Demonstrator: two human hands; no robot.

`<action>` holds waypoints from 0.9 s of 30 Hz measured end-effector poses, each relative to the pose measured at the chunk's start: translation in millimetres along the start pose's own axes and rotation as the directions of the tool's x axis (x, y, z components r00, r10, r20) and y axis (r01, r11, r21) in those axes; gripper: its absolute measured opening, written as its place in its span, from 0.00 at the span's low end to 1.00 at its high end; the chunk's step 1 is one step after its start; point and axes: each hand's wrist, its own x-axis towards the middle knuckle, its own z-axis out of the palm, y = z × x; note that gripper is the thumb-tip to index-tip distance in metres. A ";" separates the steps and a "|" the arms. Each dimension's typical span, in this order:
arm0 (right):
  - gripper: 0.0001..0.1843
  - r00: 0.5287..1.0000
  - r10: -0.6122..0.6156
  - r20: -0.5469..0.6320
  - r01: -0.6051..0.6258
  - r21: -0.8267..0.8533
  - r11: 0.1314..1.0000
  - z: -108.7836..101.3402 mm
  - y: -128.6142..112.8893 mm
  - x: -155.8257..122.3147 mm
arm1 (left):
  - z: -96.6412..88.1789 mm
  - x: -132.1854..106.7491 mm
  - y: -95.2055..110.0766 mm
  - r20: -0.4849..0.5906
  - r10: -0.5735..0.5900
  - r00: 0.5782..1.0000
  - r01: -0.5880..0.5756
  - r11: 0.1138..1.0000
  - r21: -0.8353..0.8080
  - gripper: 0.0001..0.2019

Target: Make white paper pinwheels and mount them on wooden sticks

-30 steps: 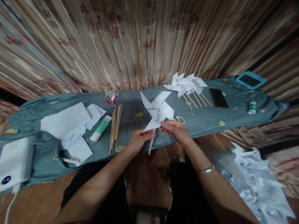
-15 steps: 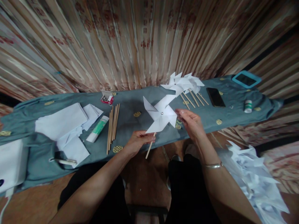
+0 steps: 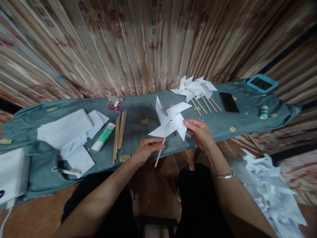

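A white paper pinwheel [image 3: 168, 124] with a silver pin at its centre is held up over the table's front edge. My left hand [image 3: 148, 148] is closed on its wooden stick, just below the blades, and the stick's lower end pokes out beneath the fingers. With thumb and fingertips, my right hand [image 3: 199, 132] pinches a blade on the pinwheel's right side. Left of my left hand lie several bare wooden sticks [image 3: 120, 135]. Beyond my right hand, several finished pinwheels [image 3: 192, 89] lie overlapping on the table.
The table has a grey-green cloth [image 3: 138, 105]. On its left are white paper sheets [image 3: 66, 127], a glue stick [image 3: 103, 136], a small red pin box [image 3: 114, 103] and a white device [image 3: 12, 175]. Rightward lie a phone [image 3: 229, 102], a blue-framed tablet [image 3: 262, 82] and piled pinwheels [image 3: 269, 195].
The pinwheel's blades have turned about the pin. My right hand has moved slightly left and now grips a blade; my left hand stays on the stick.
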 end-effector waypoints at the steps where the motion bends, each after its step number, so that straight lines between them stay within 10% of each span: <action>1: 0.20 1.000 0.007 0.000 -0.007 0.010 1.000 0.8 0.0 -0.4 | 0.0 0.1 0.0 -0.003 0.003 1.000 -0.003 1.000 -0.001 0.17; 27: 0.19 0.985 0.146 0.092 -0.157 0.124 0.980 17.3 13.6 -6.9 | 1.6 3.3 -0.3 -0.103 0.048 0.994 -0.055 0.996 -0.066 0.20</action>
